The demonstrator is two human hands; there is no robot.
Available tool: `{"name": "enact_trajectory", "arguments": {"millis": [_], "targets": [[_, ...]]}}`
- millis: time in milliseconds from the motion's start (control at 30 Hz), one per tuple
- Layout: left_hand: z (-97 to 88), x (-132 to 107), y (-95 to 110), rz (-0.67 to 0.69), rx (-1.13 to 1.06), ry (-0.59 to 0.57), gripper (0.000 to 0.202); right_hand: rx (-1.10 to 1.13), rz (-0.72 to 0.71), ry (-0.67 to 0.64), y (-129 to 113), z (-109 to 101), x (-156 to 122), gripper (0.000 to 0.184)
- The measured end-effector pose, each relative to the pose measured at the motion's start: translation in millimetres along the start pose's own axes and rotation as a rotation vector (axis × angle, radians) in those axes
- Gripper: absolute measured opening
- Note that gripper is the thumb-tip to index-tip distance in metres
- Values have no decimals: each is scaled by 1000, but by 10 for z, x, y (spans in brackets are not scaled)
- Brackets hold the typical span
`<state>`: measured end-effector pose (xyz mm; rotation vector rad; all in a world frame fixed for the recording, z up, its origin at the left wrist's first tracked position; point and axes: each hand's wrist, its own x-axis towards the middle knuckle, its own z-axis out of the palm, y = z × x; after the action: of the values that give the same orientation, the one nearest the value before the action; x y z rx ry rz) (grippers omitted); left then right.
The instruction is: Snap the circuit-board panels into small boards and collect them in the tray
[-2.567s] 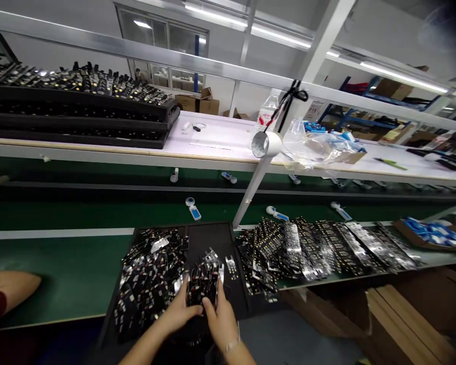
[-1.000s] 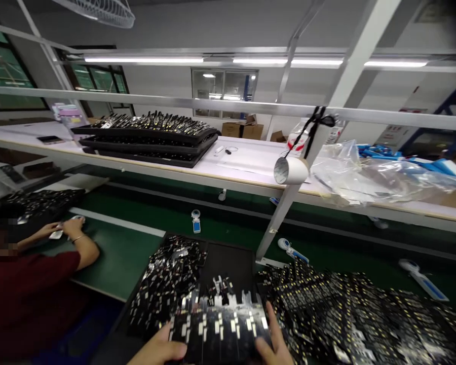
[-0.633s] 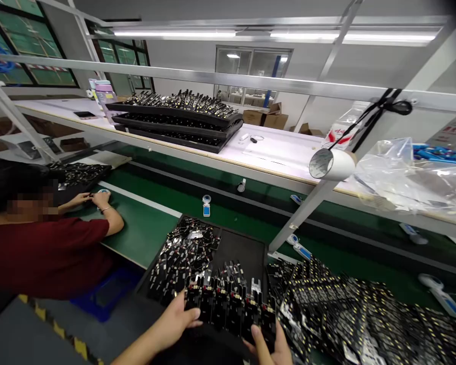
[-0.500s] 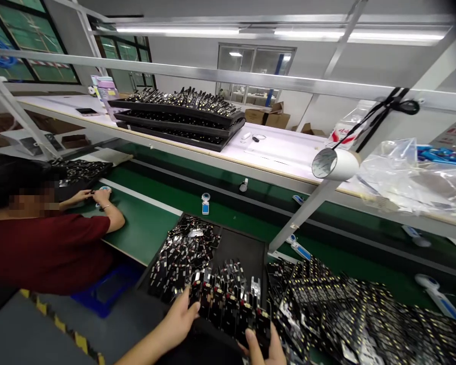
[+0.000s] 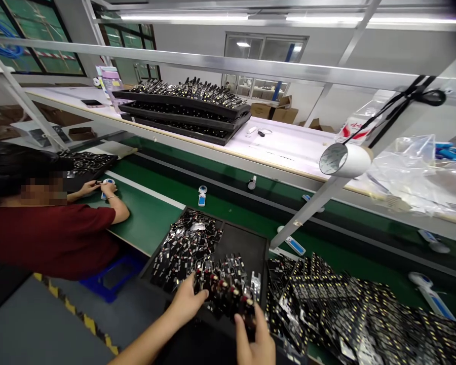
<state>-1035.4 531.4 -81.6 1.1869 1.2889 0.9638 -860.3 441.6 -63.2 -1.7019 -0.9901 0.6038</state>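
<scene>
A panel of small black circuit boards [image 5: 225, 296], joined side by side with red and pale parts along the top edge, is held between my two hands. My left hand [image 5: 186, 303] pinches its left end, thumb on the near face. At the right end my right hand [image 5: 255, 335] grips it between thumb and fingers. The panel is tilted and slightly blurred. Behind and beneath it lies a black tray [image 5: 239, 244] heaped on its left with loose small circuit boards [image 5: 190, 243]. To the right is a large pile of circuit board panels [image 5: 342, 304] with yellow spots.
A co-worker in a dark red sleeve [image 5: 95, 213] handles something small on the left. Blue-and-white devices [image 5: 202, 195] lie along the green conveyor [image 5: 228, 209]. A metal post [image 5: 307, 215] with a roll of tape [image 5: 345, 159] rises ahead. Stacked trays [image 5: 182, 119] stand on the shelf.
The panel in my hands has tipped, so less of its flat face shows, and it has shifted slightly left. My right hand moved left with it. The view has turned a little.
</scene>
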Motion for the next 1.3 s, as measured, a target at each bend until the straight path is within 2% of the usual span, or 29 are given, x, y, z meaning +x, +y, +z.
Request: {"name": "enact_trajectory", "arguments": {"millis": [100, 167, 233, 333, 400, 467, 533, 600, 633, 700, 767, 833, 967, 1033, 1133, 1233, 1300], "targets": [[-69, -60, 113, -182, -280, -189, 48, 306, 266, -45, -17, -20, 144, 85], [-117, -122, 197, -200, -420, -336, 53, 509, 410, -130, -20, 3, 203, 94], [-131, -171, 269, -170, -455, -388, 55, 589, 454, -193, -5, 48, 219, 93], [-69, -190, 308, -221, -371, -311, 49, 489, 378, -222, 58, 115, 182, 85], [3, -176, 273, -269, -316, -240, 47, 302, 233, -147, 117, 147, 130, 79], [70, -153, 198, -251, -285, -163, 45, 127, 59, -56, 169, 168, 77, 67], [107, -132, 120, -215, -284, -109, 39, 51, -46, -33, 200, 179, 55, 59], [108, -120, 75, -236, -343, -116, 35, 38, -49, -34, 211, 180, 87, 59], [103, -119, 70, -273, -391, -161, 35, 41, -27, -46, 212, 179, 118, 60], [103, -127, 88, -321, -468, -265, 41, 64, -2, -104, 213, 179, 188, 61], [142, -137, 109, -332, -473, -302, 50, 86, -23, -172, 212, 184, 229, 58], [223, -133, 97, -327, -417, -242, 52, 52, -77, -206, 206, 194, 225, 53], [376, -77, -25, -225, -294, -118, 27, -59, -257, -285, 190, 230, 157, 34], [393, -50, -86, -253, -331, -102, 23, -79, -293, -295, 202, 257, 162, 32], [363, -40, -132, -397, -519, -175, 33, -125, -278, -242, 260, 297, 246, 32], [353, -42, -161, -422, -560, -237, 45, -295, -212, -377, 329, 321, 339, 34], [391, -31, -204, -414, -473, -183, 50, -426, -149, -474, 360, 346, 366, 34]]}}
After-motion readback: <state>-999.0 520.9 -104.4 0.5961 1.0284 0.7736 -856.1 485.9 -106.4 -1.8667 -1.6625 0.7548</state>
